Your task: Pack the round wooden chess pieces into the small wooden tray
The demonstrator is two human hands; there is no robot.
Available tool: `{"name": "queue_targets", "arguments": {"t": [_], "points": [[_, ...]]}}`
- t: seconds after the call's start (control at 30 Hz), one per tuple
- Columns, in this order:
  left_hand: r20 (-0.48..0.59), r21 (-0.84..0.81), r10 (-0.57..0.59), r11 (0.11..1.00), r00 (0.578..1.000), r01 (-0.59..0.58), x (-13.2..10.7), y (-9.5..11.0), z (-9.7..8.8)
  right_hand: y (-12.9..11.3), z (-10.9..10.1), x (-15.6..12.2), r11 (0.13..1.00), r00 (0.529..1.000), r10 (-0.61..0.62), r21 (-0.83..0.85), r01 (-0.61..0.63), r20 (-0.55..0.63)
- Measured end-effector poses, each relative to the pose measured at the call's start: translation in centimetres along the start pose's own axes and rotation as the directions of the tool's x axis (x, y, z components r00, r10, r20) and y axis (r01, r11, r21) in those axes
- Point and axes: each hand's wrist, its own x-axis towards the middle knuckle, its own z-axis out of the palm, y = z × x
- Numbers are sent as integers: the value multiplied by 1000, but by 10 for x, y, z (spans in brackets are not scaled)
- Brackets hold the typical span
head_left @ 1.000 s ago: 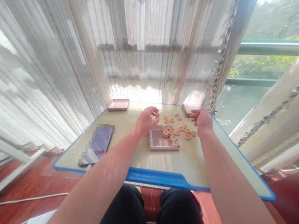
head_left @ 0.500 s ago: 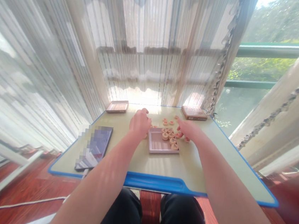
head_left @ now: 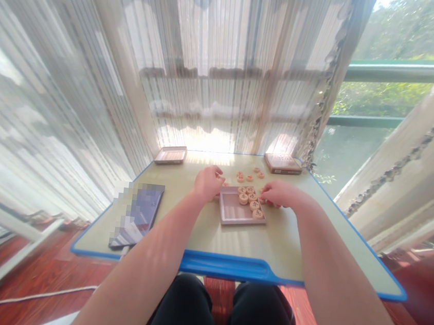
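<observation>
A shallow tray [head_left: 230, 221] lies on the table, with several round xiangqi pieces [head_left: 252, 197] in its right part and bare floor at left. My left hand [head_left: 207, 183] is at the tray's upper left corner, fingers bent; whatever lies between them is hidden. My right hand [head_left: 278, 193] is low beside the tray's right edge, its fingertips closed together on a xiangqi piece [head_left: 262, 200]. More pieces lie partly covered under that hand. Beyond the tray, several red-marked pieces [head_left: 240, 178] are scattered on the table.
An empty tray [head_left: 171, 154] sits at the far left corner and a flat box [head_left: 282, 163] at the far right. A tablet [head_left: 139, 214] lies on the left, partly pixelated. The table [head_left: 209, 239] has a blue front ledge [head_left: 225, 265]; curtains hang behind.
The tray with its pieces has shifted slightly right. My left hand has moved right and nearer me. My right hand has drawn back lower, uncovering a piece on the far side.
</observation>
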Motion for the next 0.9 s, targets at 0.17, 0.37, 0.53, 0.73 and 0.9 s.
{"name": "queue_targets", "arguments": {"t": [0.17, 0.37, 0.53, 0.73, 0.9], "points": [[40, -173, -20, 985, 999, 26, 7, -9, 7, 7, -3, -2, 998, 998, -59, 37, 59, -3], [36, -208, 11, 978, 999, -3, 11, -14, 10, 14, -7, -2, 998, 998, -51, 32, 52, -29], [41, -204, 21, 979, 999, -13, 7, -12, 11, 34, -17, -7, 999, 990, -19, -43, 13, -143], [-249, -168, 53, 981, 967, -97, 20, -22, 8, 48, -24, -11, 989, 958, 144, -3, -150, -249], [-345, -344, -128, 939, 930, 2, 36, -41, 2, 48, -16, -9, 987, 989, 146, 71, -143, -38]]}}
